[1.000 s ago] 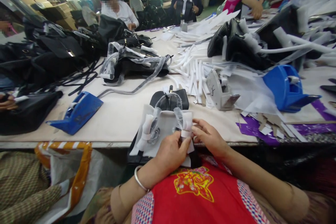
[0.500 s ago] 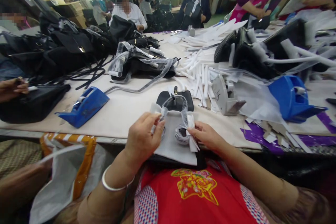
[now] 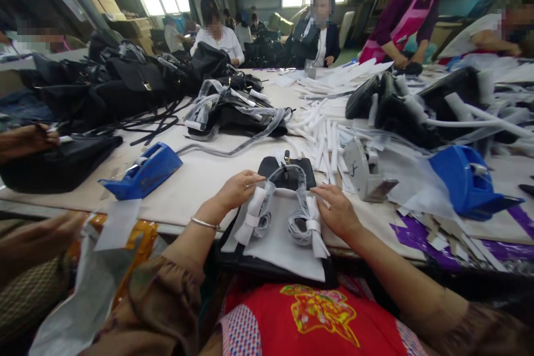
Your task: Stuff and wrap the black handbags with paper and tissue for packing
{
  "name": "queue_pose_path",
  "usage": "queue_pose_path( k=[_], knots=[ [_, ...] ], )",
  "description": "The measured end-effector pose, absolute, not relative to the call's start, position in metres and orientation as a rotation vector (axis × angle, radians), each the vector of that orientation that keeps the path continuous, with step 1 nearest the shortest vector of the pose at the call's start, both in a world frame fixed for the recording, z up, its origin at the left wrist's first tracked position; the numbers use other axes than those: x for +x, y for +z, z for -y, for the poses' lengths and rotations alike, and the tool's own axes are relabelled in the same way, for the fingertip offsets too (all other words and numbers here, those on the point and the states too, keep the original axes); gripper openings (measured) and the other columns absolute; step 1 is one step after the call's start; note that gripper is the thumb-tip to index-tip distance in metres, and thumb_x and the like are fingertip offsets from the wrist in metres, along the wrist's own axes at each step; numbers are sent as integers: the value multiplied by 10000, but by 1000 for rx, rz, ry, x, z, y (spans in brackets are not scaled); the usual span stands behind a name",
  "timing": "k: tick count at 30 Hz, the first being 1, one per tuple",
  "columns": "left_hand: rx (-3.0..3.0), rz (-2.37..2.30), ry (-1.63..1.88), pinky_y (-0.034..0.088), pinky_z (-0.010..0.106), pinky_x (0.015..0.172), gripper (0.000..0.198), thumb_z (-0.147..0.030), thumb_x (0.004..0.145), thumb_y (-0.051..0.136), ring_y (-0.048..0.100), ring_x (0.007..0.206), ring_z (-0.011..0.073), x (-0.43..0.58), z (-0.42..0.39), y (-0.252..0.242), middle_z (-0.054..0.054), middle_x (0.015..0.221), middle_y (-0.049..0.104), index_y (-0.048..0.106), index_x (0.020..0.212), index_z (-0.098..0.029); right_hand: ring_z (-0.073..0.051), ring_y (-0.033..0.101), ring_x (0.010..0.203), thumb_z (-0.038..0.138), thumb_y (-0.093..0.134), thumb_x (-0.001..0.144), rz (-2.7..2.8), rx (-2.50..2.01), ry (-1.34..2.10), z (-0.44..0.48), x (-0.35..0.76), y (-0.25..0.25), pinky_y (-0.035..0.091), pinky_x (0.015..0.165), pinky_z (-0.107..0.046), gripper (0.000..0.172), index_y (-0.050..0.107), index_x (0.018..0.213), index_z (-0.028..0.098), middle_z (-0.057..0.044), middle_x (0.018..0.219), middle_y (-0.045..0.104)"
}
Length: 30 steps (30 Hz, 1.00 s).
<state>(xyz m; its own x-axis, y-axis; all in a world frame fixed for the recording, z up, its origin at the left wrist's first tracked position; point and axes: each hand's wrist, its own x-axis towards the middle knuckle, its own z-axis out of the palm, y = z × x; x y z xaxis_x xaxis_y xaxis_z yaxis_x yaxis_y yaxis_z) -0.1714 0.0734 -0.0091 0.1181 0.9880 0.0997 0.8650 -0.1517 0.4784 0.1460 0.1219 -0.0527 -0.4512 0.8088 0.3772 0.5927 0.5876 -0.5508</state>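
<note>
A black bag (image 3: 229, 260) leans at the table's front edge against the red apron (image 3: 317, 311). White sheet (image 3: 283, 256) lies over its front, and its flap (image 3: 267, 166) is folded back on the table. A plastic-wrapped handle (image 3: 298, 172) arches across the top. Two coiled straps lie on the sheet, the left coil (image 3: 262, 224) and the right coil (image 3: 297, 228), each beside a white wrap. My left hand (image 3: 236, 189) is closed on the bag's upper left edge. Opposite it, my right hand (image 3: 339, 210) grips the upper right edge, its thumb hidden.
Blue tape dispensers stand left (image 3: 144, 172) and right (image 3: 467, 183), with a grey one (image 3: 365, 169) between. Further back lie a wrapped black bag (image 3: 233, 117), white strips (image 3: 325, 136) and piled black bags (image 3: 129, 80). Another person's hand (image 3: 29, 142) is at left.
Both hands have left the white wraps and moved to the bag's upper edges. More of the bag's front now shows. At lower left, a white piece of paper has appeared by a neighbour's hand.
</note>
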Motion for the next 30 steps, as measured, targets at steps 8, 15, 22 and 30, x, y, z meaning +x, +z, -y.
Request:
queue_pose_path(
  k=[8, 15, 22, 30],
  knots=[
    [1767, -2097, 228, 484, 288, 834, 262, -280, 866, 577, 663, 975, 236, -158, -90, -32, 87, 1024, 723, 777, 1030, -237, -262, 595, 871, 277, 519, 895, 2258, -1255, 601, -143, 134, -71, 472, 829, -410, 261, 764, 915, 190, -119, 867, 671],
    [1701, -2229, 282, 497, 318, 822, 289, -338, 922, 519, 665, 943, 237, -146, -75, -31, 110, 964, 699, 763, 948, -186, -251, 625, 850, 317, 564, 872, 2258, -1260, 678, -150, 130, -66, 477, 821, -398, 222, 761, 879, 215, -99, 902, 695],
    [1636, -2339, 661, 474, 347, 1026, 378, -297, 903, 557, 586, 1193, 227, -156, -39, -33, 153, 1222, 638, 626, 1235, -128, -279, 647, 1034, 428, 582, 852, 1832, -1373, 1010, -132, 152, -65, 499, 954, -465, 376, 703, 1111, 185, -120, 1126, 704],
    [997, -2040, 802, 545, 407, 916, 564, -498, 750, 693, 696, 1015, 302, -157, 25, -18, 167, 1068, 738, 650, 1145, -98, -310, 478, 1357, 601, 675, 793, 1355, -1411, 1748, -73, 159, -48, 424, 1105, -471, 884, 344, 1503, 190, -173, 1497, 464]
  ],
)
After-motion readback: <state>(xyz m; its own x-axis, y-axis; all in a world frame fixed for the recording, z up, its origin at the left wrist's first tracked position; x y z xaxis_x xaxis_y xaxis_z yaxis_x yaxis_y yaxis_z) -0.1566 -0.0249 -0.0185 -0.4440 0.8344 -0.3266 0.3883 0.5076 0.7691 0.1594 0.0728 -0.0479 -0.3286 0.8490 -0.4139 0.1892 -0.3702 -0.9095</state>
